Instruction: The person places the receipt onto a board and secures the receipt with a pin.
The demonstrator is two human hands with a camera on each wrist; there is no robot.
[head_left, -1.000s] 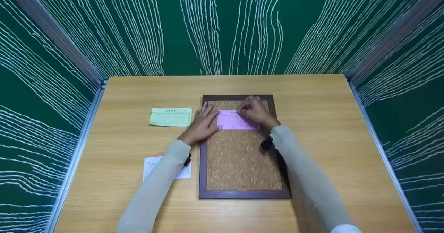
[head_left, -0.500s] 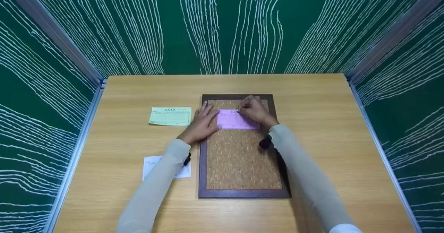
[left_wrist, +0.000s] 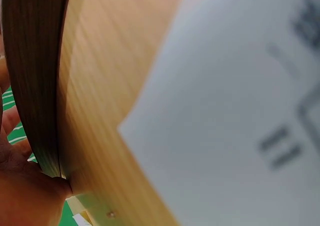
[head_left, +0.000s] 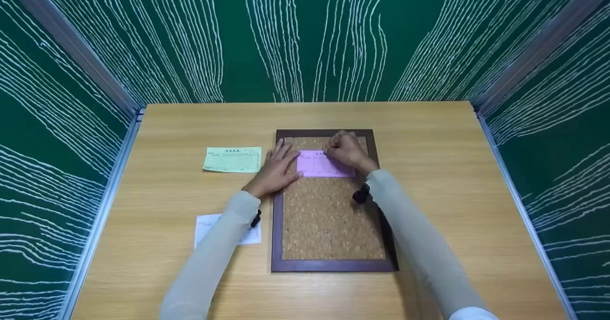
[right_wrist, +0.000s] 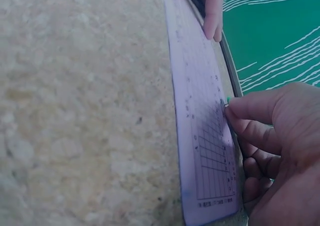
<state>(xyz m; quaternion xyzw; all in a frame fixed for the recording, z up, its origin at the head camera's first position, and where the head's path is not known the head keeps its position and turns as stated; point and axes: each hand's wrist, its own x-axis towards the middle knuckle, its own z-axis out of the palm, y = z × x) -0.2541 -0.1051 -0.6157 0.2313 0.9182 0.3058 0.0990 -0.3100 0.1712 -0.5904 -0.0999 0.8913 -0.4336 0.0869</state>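
A pink printed paper slip [head_left: 314, 166] lies flat on the upper part of a brown-framed corkboard [head_left: 333, 225]. My left hand [head_left: 274, 171] rests with spread fingers over the board's left frame, index fingertip and thumb on the slip's left corners. Near the slip's top middle, my right hand [head_left: 350, 151] pinches a small push pin [right_wrist: 228, 101] between thumb and index finger. In the right wrist view a bit of its green head and metal shaft shows at the slip's edge; whether its tip is in the paper I cannot tell. The other right fingers are curled.
Left of the board lie a green printed slip [head_left: 232, 160] and, nearer the front, a white slip [head_left: 205, 225] partly under the left sleeve [head_left: 209, 258]. All of it is on a wooden table [head_left: 143, 186], bounded by green walls [head_left: 233, 34] with white wavy lines.
The view shifts very slightly. The right hand makes only a tiny movement at the pin; the left hand, slip and board keep their places.
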